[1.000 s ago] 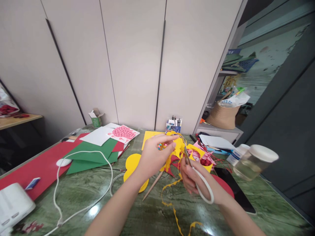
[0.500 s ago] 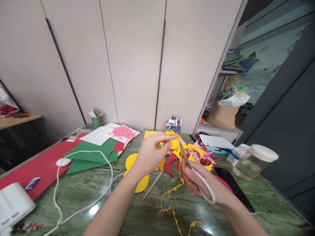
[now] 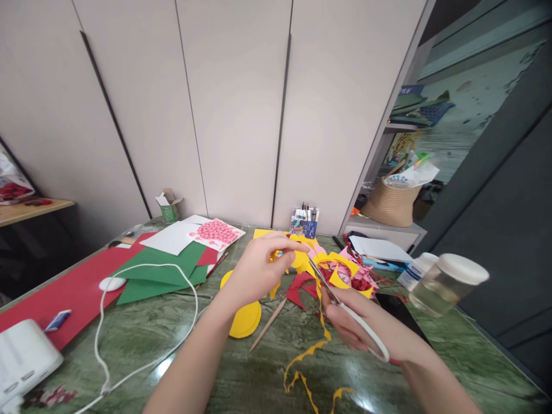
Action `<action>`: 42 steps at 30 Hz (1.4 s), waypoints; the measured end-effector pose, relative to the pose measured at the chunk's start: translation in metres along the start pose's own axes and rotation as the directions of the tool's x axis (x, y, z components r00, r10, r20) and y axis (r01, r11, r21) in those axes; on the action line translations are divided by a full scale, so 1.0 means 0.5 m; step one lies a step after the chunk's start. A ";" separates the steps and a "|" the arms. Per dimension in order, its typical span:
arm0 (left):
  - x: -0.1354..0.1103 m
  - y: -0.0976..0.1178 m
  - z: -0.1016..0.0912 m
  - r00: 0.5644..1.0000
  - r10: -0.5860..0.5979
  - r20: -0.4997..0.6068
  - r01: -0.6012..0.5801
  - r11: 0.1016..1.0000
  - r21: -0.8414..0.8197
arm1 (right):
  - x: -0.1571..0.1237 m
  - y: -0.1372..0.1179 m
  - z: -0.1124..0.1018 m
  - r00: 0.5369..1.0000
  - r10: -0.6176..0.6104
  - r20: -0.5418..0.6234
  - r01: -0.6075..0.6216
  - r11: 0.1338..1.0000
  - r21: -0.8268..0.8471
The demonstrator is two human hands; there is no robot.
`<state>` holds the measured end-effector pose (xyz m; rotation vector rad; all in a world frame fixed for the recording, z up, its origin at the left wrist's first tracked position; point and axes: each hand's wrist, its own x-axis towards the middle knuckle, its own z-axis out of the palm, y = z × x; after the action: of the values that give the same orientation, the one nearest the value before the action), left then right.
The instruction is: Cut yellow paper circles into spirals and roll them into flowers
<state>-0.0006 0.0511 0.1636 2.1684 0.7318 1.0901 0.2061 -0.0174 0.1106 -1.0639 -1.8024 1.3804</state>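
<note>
My left hand [image 3: 265, 264] pinches a yellow paper piece [image 3: 299, 260] with scalloped edges between thumb and fingers. White-handled scissors [image 3: 360, 322] are gripped in my right hand [image 3: 353, 316], their blades pointing up and left at the paper's edge. From beside the blades a thin, jagged yellow paper strip [image 3: 308, 352] hangs and curls down over the tabletop. Yellow paper circles [image 3: 245, 319] lie below my left hand, partly covered by the forearm. Between the hands rests a wooden stick [image 3: 268, 325] with a pointed end.
Red, pink and yellow scraps [image 3: 345, 271] are heaped behind my right hand. A phone [image 3: 399, 313] and a lidded jar [image 3: 446, 284] stand at right. Left are green paper [image 3: 159, 270], red paper [image 3: 64, 296], a white cable [image 3: 101, 339] and a white adapter [image 3: 28, 359]. Cabinet doors rise behind.
My right hand and the scissors have shifted slightly right and down, and the blades now lie lower along the paper. My left hand has moved a little left. The hanging strip has swung right.
</note>
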 end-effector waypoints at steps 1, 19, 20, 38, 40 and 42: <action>-0.001 0.000 -0.002 1.000 0.002 0.008 -0.002 1.000 -0.003 | -0.001 0.000 -0.002 1.000 -0.002 0.004 0.002 1.000 -0.025; -0.011 -0.001 -0.031 0.963 0.012 0.270 -0.049 0.991 0.128 | -0.018 0.010 -0.033 0.987 0.090 0.131 -0.036 0.931 -0.364; -0.011 -0.002 -0.032 0.960 0.016 0.281 -0.055 0.990 0.131 | -0.017 0.010 -0.033 0.986 0.090 0.138 -0.033 0.929 -0.368; -0.006 -0.005 -0.029 0.969 -0.001 0.249 -0.028 0.993 0.113 | -0.017 0.000 -0.039 0.987 0.130 0.097 -0.052 0.819 -0.571; -0.005 -0.004 -0.026 0.983 -0.027 0.181 0.010 0.996 0.093 | -0.016 -0.007 -0.037 0.992 0.102 0.070 -0.039 0.796 -0.604; -0.004 -0.003 -0.025 0.990 -0.038 0.136 0.028 0.996 0.080 | -0.015 -0.013 -0.035 0.996 0.078 0.051 -0.029 0.782 -0.623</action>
<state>-0.0123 0.0540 0.1674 2.2633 0.7557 0.8984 0.2233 -0.0167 0.1217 -1.4104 -2.3843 0.8538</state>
